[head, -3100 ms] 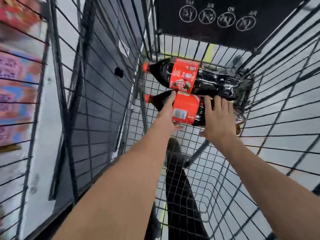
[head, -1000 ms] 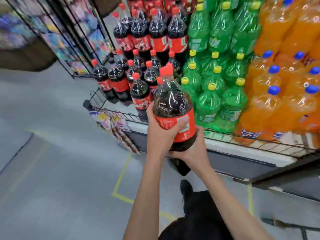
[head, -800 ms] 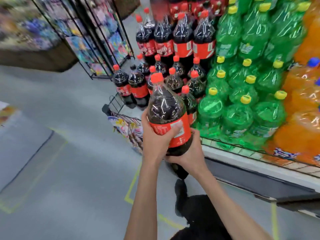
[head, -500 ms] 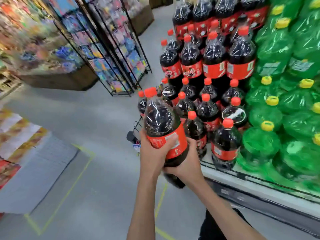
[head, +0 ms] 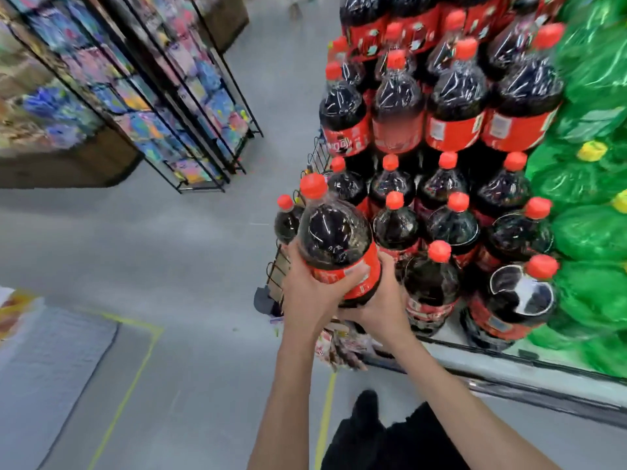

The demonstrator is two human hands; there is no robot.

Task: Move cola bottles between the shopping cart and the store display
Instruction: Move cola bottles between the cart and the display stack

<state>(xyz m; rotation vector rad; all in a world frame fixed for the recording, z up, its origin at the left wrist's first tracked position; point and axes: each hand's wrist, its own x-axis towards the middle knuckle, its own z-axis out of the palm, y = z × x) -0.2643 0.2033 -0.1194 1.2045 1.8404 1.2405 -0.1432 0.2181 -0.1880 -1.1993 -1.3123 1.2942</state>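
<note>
Cola bottle stands upright in the air, just beside the store display. The left hand and the right hand curl their fingers round its red label. It looks like the putting-back step. Next, it needs a free spot at the display's front edge.
</note>
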